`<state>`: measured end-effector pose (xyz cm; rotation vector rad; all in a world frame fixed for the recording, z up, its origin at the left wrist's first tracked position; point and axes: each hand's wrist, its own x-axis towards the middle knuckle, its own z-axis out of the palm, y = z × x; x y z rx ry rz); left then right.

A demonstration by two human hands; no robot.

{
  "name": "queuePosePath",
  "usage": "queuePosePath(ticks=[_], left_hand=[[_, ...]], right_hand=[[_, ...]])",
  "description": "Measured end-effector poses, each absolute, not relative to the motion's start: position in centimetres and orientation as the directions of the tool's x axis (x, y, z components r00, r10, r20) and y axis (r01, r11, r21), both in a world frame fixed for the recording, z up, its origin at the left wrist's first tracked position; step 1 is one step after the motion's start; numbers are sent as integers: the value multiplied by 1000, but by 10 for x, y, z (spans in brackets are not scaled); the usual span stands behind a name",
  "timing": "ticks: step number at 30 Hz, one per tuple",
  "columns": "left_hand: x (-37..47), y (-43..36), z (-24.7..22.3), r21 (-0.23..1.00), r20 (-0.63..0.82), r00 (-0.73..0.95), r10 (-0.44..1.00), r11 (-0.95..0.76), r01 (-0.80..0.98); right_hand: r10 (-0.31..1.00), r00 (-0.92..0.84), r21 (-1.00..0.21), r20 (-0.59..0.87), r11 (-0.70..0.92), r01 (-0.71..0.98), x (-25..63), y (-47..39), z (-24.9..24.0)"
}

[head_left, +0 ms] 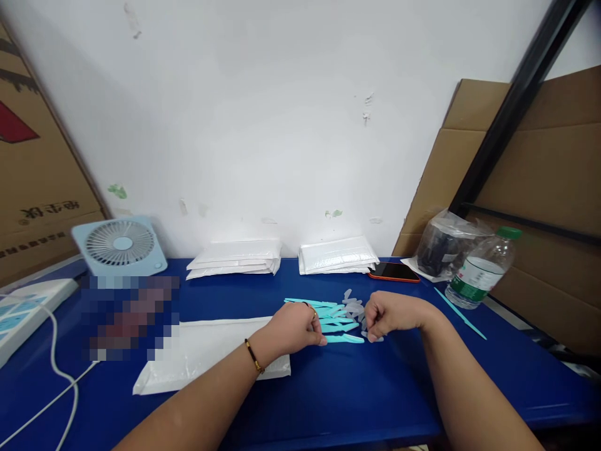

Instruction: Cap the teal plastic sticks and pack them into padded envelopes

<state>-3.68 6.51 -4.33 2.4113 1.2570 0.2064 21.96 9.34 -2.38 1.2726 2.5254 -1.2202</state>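
Observation:
My left hand (295, 327) pinches a turquoise stick-like tool (347, 339), whose flat end points right. Behind it lie several similar turquoise tools (335, 318) in a loose pile on the blue table (338, 401). Small translucent caps (354, 309) are scattered to the right of that pile. Among the nearest caps, my right hand (385, 315) is closed, its fingertips low by the table; what they hold, if anything, is hidden. A white padded envelope (206, 351) lies flat, partly under my left forearm.
Two stacks of white envelopes (239, 257) stand by the wall. A phone (394, 272), a wrapped dark container (436, 250), a bottle (481, 272) and a lone turquoise tool (460, 313) are right. A fan (123, 243), power strip (28, 307) and cable (55, 351) are left.

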Motion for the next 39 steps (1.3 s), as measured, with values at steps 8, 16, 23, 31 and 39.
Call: queuePosePath(ticks=[8, 16, 23, 31, 39], left_hand=[[-36, 59, -59, 281, 99, 688, 719, -683, 674], [-31, 45, -54, 248, 78, 714, 696, -707, 662], [-34, 62, -48, 273, 148, 602, 784, -618, 738], [-62, 112, -65, 421, 92, 372, 924, -375, 826], [-67, 117, -67, 473, 105, 258, 960, -277, 837]], right_hand=[[880, -473, -550, 30, 410, 727, 227, 111, -30], [855, -452, -422, 255, 519, 743, 221, 138, -56], [857, -468, -461, 218, 512, 724, 221, 149, -67], [903, -417, -579, 104, 396, 712, 221, 152, -74], [889, -449, -633, 91, 400, 663, 216, 151, -76]])
